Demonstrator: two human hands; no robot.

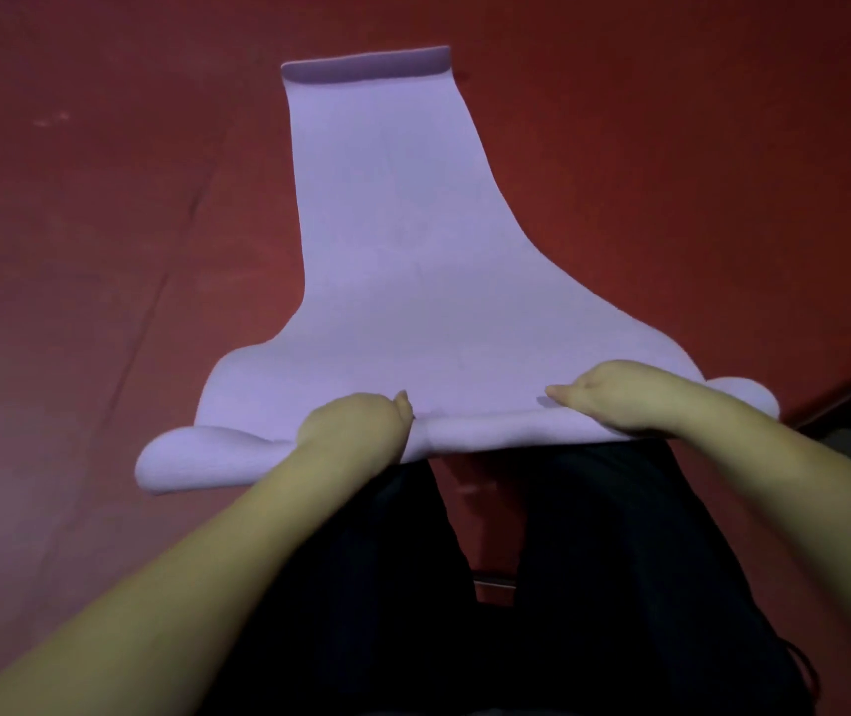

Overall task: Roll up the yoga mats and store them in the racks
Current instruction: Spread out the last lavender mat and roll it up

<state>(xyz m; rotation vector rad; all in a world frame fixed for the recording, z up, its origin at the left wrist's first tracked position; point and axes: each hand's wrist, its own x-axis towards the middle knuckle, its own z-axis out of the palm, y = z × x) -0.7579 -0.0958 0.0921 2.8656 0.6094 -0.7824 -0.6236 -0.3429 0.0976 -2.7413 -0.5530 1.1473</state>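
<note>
Lilac yoga mat (392, 240), both hands (356, 421) on roll

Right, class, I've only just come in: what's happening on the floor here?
A person is rolling up a purple yoga mat on a red floor. The left hand and right hand both press on the rolled end nearest the body. Only a short part is rolled; most of the mat lies flat, its far edge curling up. No rack is in view.
</note>
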